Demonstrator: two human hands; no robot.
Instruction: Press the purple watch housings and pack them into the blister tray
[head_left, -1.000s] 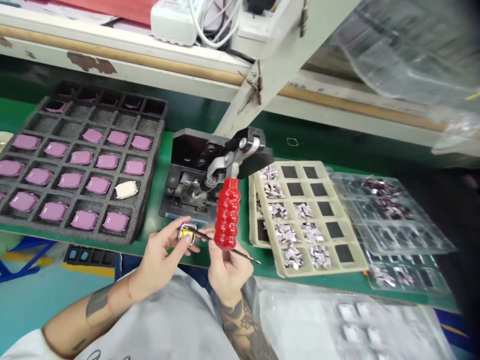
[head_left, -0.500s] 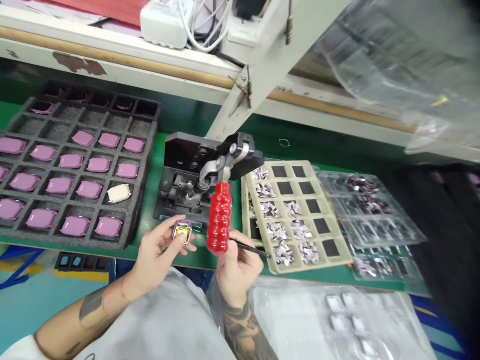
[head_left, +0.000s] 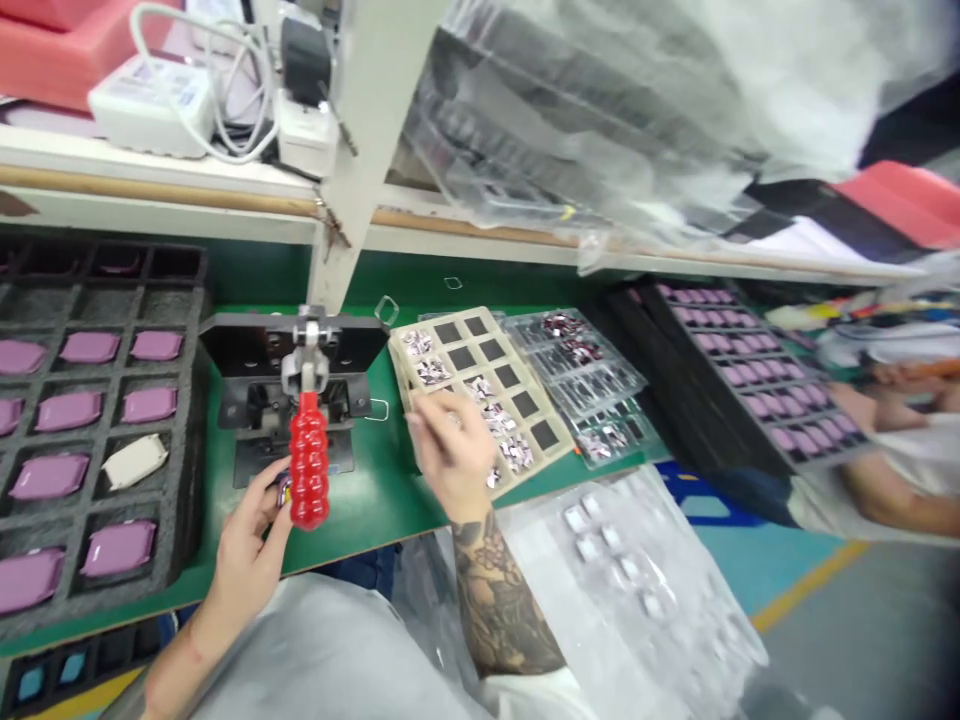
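My left hand is closed around a small case with a yellow patch, partly hidden behind the red ribbed handle. That handle belongs to a black press on the green bench. My right hand is over the left edge of the beige tray, its fingers drawn together; a slim dark tool was in it earlier, but what it holds now is blurred. Small silvery pieces and dark squares fill the tray's compartments.
A grey foam tray of pink cases stands at the left. Clear trays lie right of the beige one. A plastic sheet with white pieces lies in front. Further right are another tray of pink cases and a person's arm.
The view has swung right. My right hand has moved from beside the red handle to the beige tray. My left hand still holds the small case, now closer to the handle.
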